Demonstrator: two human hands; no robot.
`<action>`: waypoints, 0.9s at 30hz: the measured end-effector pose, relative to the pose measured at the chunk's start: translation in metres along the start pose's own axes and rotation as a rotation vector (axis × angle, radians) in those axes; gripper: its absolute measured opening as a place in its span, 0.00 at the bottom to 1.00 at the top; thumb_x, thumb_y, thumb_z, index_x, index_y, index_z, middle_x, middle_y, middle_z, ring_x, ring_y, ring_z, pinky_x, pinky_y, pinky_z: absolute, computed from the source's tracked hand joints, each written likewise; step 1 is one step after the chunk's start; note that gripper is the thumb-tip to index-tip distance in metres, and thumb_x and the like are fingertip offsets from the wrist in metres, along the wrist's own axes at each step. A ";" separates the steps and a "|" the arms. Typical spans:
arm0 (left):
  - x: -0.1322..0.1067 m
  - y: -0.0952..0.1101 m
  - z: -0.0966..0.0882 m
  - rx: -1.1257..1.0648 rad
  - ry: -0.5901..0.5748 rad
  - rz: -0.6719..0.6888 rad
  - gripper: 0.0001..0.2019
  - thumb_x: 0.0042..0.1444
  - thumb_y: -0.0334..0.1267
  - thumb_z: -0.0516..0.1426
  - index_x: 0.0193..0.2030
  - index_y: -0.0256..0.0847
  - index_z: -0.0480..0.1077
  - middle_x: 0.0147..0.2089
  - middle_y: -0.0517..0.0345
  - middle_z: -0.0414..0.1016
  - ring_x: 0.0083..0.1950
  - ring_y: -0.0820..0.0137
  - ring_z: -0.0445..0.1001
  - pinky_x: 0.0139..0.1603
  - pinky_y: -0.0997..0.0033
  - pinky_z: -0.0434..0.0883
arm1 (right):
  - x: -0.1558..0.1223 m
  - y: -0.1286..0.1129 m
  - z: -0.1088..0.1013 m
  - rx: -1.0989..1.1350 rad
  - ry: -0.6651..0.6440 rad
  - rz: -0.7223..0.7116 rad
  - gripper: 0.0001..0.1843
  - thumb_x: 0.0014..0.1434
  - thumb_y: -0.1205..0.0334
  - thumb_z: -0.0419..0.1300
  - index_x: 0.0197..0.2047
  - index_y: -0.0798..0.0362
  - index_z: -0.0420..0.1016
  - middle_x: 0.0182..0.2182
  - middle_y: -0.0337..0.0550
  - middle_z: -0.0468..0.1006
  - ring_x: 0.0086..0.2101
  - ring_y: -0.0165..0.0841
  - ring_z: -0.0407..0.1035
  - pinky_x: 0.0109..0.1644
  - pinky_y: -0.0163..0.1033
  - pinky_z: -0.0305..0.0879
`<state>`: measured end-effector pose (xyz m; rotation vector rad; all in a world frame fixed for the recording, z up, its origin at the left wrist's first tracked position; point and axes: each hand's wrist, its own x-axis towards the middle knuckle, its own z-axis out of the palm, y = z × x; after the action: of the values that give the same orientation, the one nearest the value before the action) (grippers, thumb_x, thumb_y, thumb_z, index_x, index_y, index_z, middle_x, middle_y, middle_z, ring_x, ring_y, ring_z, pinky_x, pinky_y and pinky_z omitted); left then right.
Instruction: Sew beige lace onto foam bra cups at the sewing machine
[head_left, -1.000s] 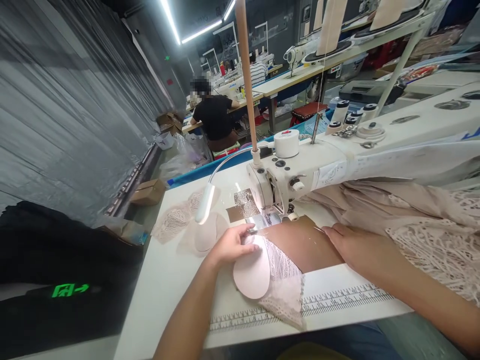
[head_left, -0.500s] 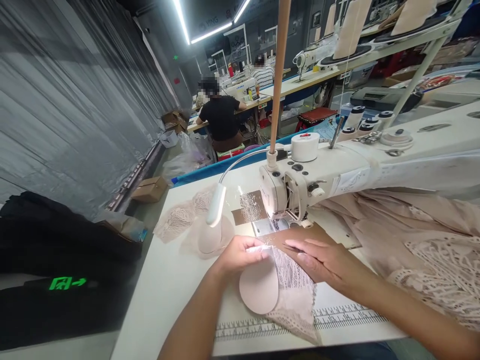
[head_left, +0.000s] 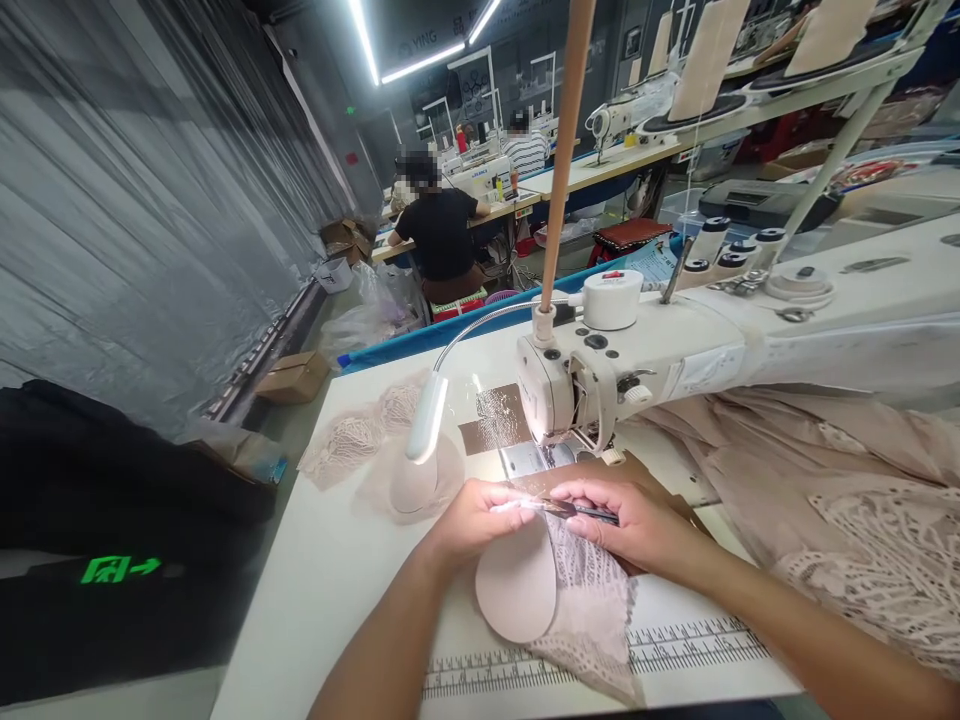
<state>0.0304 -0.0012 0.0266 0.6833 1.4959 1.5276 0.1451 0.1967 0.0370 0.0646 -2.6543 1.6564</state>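
Note:
A pale pink bra cup (head_left: 517,590) with white lace (head_left: 592,600) sewn along it lies on the white table (head_left: 337,580), just in front of the sewing machine (head_left: 600,370). My left hand (head_left: 472,520) pinches the cup's top edge. My right hand (head_left: 637,520) is closed round a thin dark tool (head_left: 585,512), probably tweezers, whose tip points at that same edge beside the left fingers. Both hands sit close below the needle area.
A gooseneck lamp (head_left: 427,420) shines on the work. More lace cups (head_left: 360,440) lie at the table's left. A heap of beige lace fabric (head_left: 847,500) fills the right. A ruler strip (head_left: 600,660) runs along the front edge. Other people (head_left: 442,230) sew at tables behind.
My right hand moved left from the brown plate to the cup's top edge and closed round the thin tool. My left hand kept its pinch on the cup.

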 end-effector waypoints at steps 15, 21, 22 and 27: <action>0.000 -0.003 0.006 0.020 -0.034 -0.095 0.14 0.49 0.45 0.65 0.37 0.35 0.80 0.28 0.57 0.77 0.30 0.73 0.70 0.32 0.75 0.65 | 0.000 -0.013 0.007 0.072 -0.040 0.047 0.12 0.60 0.55 0.54 0.38 0.51 0.77 0.34 0.41 0.78 0.36 0.36 0.70 0.40 0.39 0.64; 0.003 0.001 0.011 0.079 -0.066 -0.024 0.17 0.50 0.47 0.64 0.42 0.37 0.79 0.42 0.49 0.80 0.44 0.62 0.75 0.48 0.65 0.69 | 0.003 0.001 0.014 0.125 0.069 0.073 0.13 0.56 0.50 0.58 0.34 0.51 0.66 0.27 0.36 0.68 0.28 0.31 0.63 0.31 0.36 0.60; 0.003 0.002 0.013 0.085 -0.082 -0.009 0.17 0.51 0.48 0.63 0.42 0.36 0.79 0.42 0.48 0.79 0.46 0.60 0.75 0.50 0.64 0.69 | 0.003 0.002 0.015 0.122 0.066 0.080 0.13 0.55 0.51 0.60 0.34 0.51 0.64 0.28 0.35 0.66 0.28 0.30 0.61 0.30 0.35 0.59; 0.004 0.006 0.006 0.197 -0.133 0.018 0.19 0.55 0.49 0.59 0.44 0.35 0.77 0.41 0.49 0.77 0.43 0.64 0.73 0.43 0.69 0.69 | 0.002 0.000 0.018 -0.016 0.076 0.107 0.15 0.58 0.51 0.56 0.28 0.50 0.58 0.25 0.34 0.62 0.28 0.30 0.58 0.31 0.36 0.56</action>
<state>0.0323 0.0053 0.0324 0.8971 1.5547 1.3321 0.1429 0.1804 0.0294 -0.1407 -2.6575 1.6312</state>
